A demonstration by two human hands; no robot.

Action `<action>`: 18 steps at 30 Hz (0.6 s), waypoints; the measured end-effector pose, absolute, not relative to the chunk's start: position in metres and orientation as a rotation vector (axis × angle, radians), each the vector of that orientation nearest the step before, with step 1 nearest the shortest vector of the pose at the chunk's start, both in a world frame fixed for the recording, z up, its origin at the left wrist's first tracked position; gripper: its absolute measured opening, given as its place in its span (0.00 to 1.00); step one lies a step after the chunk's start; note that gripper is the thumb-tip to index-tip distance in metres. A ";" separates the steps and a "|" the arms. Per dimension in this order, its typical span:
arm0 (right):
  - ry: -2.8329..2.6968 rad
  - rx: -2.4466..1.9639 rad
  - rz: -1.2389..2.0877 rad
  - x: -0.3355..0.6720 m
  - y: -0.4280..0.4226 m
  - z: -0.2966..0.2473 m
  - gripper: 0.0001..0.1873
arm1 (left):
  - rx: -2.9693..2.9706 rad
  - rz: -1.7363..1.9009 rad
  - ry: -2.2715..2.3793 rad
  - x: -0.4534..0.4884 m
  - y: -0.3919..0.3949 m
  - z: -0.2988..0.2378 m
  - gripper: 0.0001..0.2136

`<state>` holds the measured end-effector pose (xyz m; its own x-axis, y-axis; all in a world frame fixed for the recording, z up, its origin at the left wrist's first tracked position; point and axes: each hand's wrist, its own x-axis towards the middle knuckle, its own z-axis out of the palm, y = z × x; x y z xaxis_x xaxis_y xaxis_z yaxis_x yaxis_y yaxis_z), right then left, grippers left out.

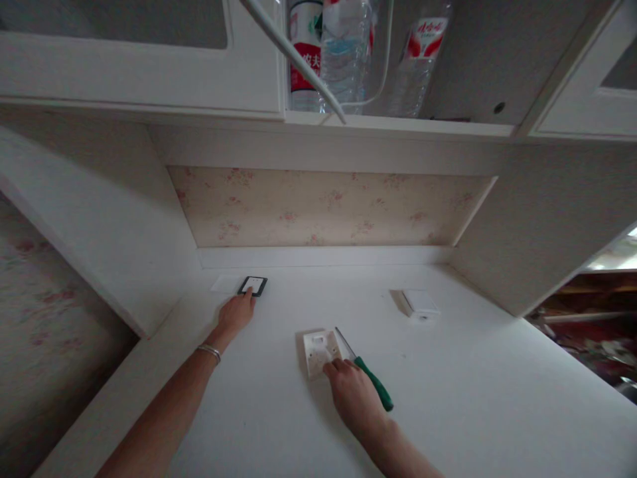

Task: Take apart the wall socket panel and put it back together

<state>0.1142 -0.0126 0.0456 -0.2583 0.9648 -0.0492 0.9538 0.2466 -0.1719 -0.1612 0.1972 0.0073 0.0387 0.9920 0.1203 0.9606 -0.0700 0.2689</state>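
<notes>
My left hand [235, 314], with a bracelet on its wrist, reaches to the back left of the white desk top [448, 385]. Its fingertips touch a small black-framed white plate [253, 285], and its fingers are bent over the plate's near edge. My right hand [354, 392] lies in the middle of the desk, fingers laid on the near edge of a white square switch plate [319, 350]. A screwdriver with a green handle [372, 378] lies right beside that hand, its blade pointing away towards the back.
A white box-shaped part [419, 303] sits at the back right of the desk. A flat white plate [226, 284] lies left of the black-framed one. Floral wallpaper [323, 206] backs the alcove. Plastic bottles [343, 53] stand in the open cabinet above.
</notes>
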 end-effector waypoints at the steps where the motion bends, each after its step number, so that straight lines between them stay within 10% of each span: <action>1: -2.431 -1.824 0.239 0.109 -0.008 0.043 0.19 | 2.197 0.382 2.077 -0.160 0.203 0.005 0.20; 18: -2.449 -1.731 0.094 -0.001 0.179 0.038 0.14 | 2.303 0.347 2.237 -0.202 0.223 -0.009 0.16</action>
